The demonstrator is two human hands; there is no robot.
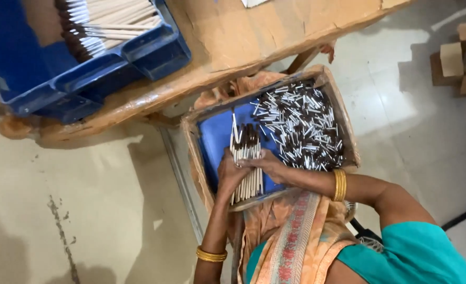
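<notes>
My left hand [229, 172] and my right hand [268, 164] both clasp one bundle of thin pale sticks with dark brown tips [246, 158]. The bundle stands tips-up over the blue-lined cardboard box [212, 134] in front of me. My left hand wraps its left side; my right hand's fingers cross its middle. A loose heap of short brown-and-white sticks [301, 126] fills the right half of the box. Gold bangles sit on both wrists.
A blue plastic crate [138, 58] with long brown-tipped sticks rests on a cardboard-covered table [254, 37] above the box. Small cardboard boxes [461, 60] are stacked on the pale floor at the far right. An orange patterned cloth [290, 231] lies over my lap.
</notes>
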